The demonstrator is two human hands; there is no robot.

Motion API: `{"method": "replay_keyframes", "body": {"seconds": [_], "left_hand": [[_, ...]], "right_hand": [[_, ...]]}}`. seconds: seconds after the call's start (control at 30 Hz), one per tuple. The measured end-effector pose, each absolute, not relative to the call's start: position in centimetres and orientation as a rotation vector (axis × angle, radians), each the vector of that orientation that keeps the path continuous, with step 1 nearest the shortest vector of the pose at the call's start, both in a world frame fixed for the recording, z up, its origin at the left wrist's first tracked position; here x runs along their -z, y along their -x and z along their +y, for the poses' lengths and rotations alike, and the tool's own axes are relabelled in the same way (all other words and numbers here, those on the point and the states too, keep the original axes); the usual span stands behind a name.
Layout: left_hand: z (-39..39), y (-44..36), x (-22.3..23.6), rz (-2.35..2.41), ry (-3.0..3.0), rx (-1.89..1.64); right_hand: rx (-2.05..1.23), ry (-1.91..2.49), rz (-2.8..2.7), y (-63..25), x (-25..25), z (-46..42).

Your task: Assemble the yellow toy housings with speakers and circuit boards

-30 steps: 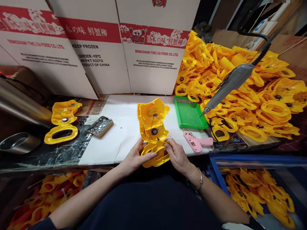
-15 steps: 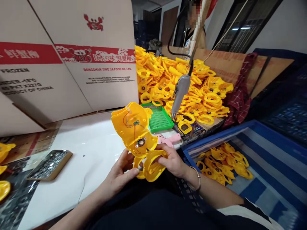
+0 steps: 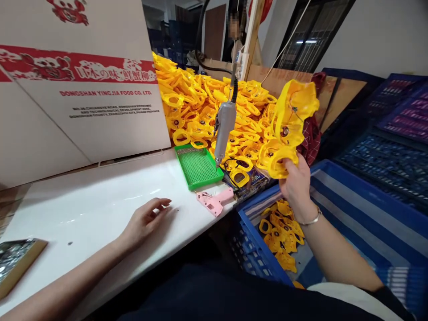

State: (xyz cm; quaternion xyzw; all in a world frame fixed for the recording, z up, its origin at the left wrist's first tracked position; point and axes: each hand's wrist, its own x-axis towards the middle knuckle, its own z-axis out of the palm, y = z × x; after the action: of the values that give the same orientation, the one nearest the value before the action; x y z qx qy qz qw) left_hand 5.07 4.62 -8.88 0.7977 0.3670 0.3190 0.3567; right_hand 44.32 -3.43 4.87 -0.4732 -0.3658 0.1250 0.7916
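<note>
White surface: a glossy white top runs across the lower left, with cardboard cartons printed in red standing along its far edge.
Blue crate: sits low at the right, beside the surface's edge; a scatter of yellow parts lies on its bottom.
Yellow heap: a big pile of yellow plastic shells fills the far end of the surface, behind the green tray.
Yellow shell: the held piece is up in the air at the right, above the crate and in front of the heap (its inner side, with thin wires and a small round part, faces the camera); a ring-shaped loop forms its lower end.
Right hand: raised over the crate, fingers clamped on the ring-shaped lower end of the shell; a thin bracelet sits on the wrist.
Left hand: rests palm down on the bare surface, fingers loosely spread, holding nothing, well apart from the shell.
Electric screwdriver: grey, hanging on a cable, tip just above the far right corner of the green tray.
Green tray: flat, gridded, on the surface near the heap.
Pink tool: lies at the surface's edge, just in front of the green tray.
Metal tin: at the lower left edge, holding small shiny bits.
</note>
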Motion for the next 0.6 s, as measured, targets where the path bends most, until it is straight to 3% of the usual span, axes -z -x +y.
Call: {"method": "replay_keyframes", "body": {"seconds": [0.2,0.33,0.6], "left_hand": [[5.0,-5.4,9.9,0.739,-2.645,-0.832],[4.3,-5.2,9.9,0.689,-2.694,-0.854],[3.9,-5.3,10.3,0.677,-2.617,-0.788]], "right_hand": [[-0.337,1.081,-0.840,-51.1,-4.9,3.0],[-0.333,1.137,-0.907,-53.9,-6.1,8.6],[-0.316,1.184,-1.041,-57.4,-15.9,25.1]]}}
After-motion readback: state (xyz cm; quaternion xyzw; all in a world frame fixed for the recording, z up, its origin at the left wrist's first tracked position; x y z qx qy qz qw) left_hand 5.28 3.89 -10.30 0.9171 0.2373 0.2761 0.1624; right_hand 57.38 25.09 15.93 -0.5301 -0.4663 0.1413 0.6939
